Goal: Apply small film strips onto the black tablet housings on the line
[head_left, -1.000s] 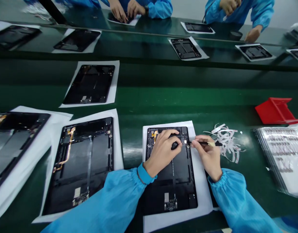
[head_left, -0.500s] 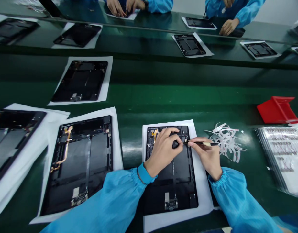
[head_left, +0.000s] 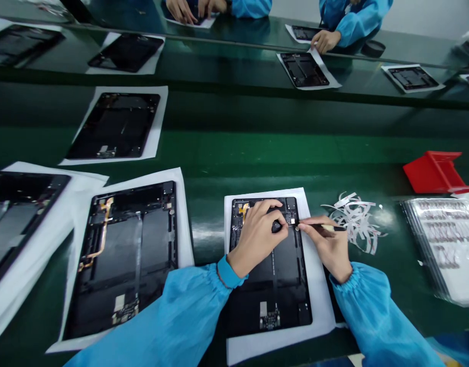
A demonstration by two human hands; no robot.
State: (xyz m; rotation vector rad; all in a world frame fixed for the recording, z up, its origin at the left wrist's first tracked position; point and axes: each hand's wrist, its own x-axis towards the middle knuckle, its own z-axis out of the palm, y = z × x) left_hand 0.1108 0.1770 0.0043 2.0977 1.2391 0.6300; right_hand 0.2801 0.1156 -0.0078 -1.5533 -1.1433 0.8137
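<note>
An opened tablet (head_left: 287, 285) with a black inner side lies on a white sheet (head_left: 322, 311) before me. My left hand (head_left: 259, 234) rests over its upper part, thumb and index finger closed in a pinch near the upper right edge. What the pinch holds, if anything, is too small to make out. Dark tweezers (head_left: 326, 227) are gripped in my right hand (head_left: 329, 250); their tip is hidden near its fingertips, at the tablet's right edge. A small white piece (head_left: 293, 221) shows between the two hands. An orange flex cable (head_left: 243, 210) lies at the tablet's upper left.
Curled white strips (head_left: 354, 219) lie right of my hand, near a red bin (head_left: 433, 173) and clear trays (head_left: 444, 244) of small parts. Another opened tablet (head_left: 123, 255) lies left; one (head_left: 115, 125) sits farther back. Beyond a raised ledge, a co-worker's hand (head_left: 326, 41) touches a sheet.
My right hand and the tweezers have shifted slightly right, while my left hand stays put. The far-left tablet has slid left. A co-worker's hand has moved left to a sheet under a tablet.
</note>
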